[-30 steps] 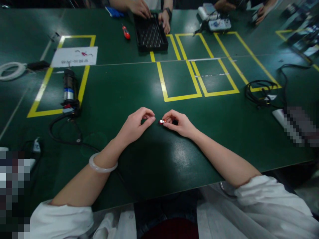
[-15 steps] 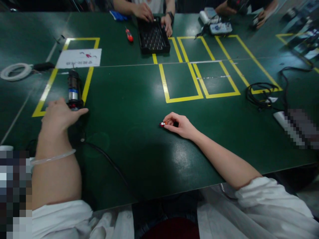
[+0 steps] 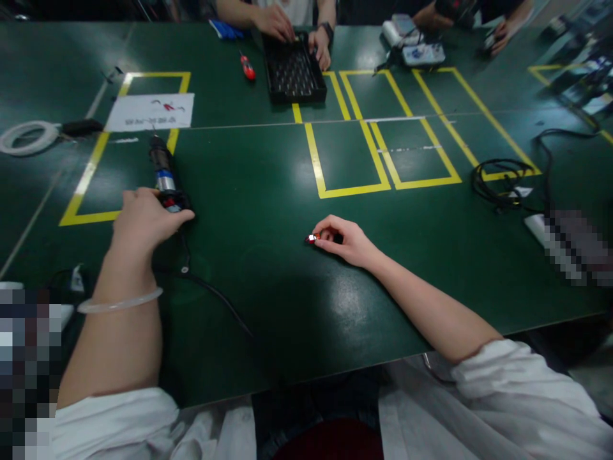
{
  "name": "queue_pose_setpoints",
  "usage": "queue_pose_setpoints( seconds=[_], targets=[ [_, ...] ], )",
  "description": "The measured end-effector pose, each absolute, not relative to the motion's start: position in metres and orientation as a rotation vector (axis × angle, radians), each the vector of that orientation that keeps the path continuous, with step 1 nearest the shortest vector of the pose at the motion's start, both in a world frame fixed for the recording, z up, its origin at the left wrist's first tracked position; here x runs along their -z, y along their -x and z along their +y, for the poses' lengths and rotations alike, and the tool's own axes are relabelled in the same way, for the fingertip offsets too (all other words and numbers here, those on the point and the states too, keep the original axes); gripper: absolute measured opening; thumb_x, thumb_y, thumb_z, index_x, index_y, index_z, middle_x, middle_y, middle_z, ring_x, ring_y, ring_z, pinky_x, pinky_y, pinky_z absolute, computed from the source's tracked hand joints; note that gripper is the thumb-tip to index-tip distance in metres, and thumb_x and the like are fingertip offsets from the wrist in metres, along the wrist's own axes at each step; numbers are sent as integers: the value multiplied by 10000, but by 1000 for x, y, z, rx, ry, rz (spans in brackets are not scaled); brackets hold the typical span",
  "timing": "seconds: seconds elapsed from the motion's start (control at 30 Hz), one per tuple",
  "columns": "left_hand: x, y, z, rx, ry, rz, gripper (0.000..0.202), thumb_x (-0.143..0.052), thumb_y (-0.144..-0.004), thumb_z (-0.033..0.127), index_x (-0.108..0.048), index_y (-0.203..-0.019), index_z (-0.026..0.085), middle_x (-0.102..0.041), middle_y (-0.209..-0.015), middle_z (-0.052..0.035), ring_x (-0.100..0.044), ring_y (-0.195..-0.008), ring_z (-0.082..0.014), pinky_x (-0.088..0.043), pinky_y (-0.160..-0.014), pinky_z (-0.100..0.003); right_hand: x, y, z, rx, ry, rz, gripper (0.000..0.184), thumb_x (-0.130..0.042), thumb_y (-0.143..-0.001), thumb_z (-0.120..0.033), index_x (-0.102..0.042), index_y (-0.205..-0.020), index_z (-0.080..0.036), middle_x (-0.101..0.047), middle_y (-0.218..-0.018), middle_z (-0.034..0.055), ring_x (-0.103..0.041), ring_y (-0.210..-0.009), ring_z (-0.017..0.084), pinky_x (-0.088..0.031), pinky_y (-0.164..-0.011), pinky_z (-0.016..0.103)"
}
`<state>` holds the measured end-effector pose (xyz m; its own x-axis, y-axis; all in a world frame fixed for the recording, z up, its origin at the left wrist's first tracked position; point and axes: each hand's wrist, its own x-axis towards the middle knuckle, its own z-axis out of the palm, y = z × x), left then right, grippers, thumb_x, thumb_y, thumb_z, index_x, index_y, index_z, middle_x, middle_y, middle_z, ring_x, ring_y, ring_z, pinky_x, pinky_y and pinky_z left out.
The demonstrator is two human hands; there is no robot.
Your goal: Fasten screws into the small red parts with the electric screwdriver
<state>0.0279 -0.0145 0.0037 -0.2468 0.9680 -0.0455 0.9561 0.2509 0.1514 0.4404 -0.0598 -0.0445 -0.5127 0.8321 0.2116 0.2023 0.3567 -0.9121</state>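
At the left, my left hand point(image 3: 146, 217) is round the near end of an electric screwdriver point(image 3: 165, 172), a dark cylinder with a silver and blue band. Its thumb sticks out to the right, and the fingers are partly hidden. The tool's thin tip points away from me, and a black cord point(image 3: 220, 297) trails from its near end. In the middle of the table, my right hand point(image 3: 347, 241) is closed in a pinch on a small red and white piece point(image 3: 311, 238), too small to name. That hand rests low over the green tabletop point(image 3: 258, 249).
Across the table, a person's hands point(image 3: 278, 24) work at a black tray point(image 3: 297, 99), with a red screwdriver point(image 3: 248, 68) beside it. A white sheet point(image 3: 149, 112), a white tubing coil point(image 3: 29, 138), yellow tape rectangles point(image 3: 354, 191) and a black cable coil point(image 3: 500, 182) lie about.
My left hand has shifted right, and the electric screwdriver has moved right with it, its tip now leaning left. My right hand and its small piece have stayed put.
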Motion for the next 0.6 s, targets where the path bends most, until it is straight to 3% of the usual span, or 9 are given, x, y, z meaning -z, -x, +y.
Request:
queue_pose_setpoints(
  seconds=[0.1, 0.3, 0.6],
  targets=[
    [-11, -69, -19, -92, -1782, 2424, 780, -725, -762, 548, -495, -1300, 33, -474, -1334, -279, -564, -1145, -451, -491, -939, -665, 45, -441, -59, -1147, 896, -1904, 153, -682, -903, -301, -648, -1000, -188, -655, -912, 21, -610, -735, 119, -490, -673, 262],
    [-1, -137, -33, -212, -2103, 2185, 711, -735, -740, 528, -539, -1267, 93, -527, -1234, -254, -603, -1068, -451, -534, -880, -605, 48, -441, -59, -1182, 918, -1849, 178, -686, -896, -301, -631, -1023, -187, -632, -821, -6, -576, -685, 113, -488, -659, 262],
    [12, -213, -77, -421, -2463, 1694, 624, -683, -783, 365, -495, -1329, 128, -559, -1195, -178, -604, -1070, -359, -523, -906, -460, 43, -440, -63, -965, 891, -1912, 93, -650, -909, -262, -592, -947, -199, -588, -827, -1, -565, -681, 121, -493, -651, 268]
  ],
)
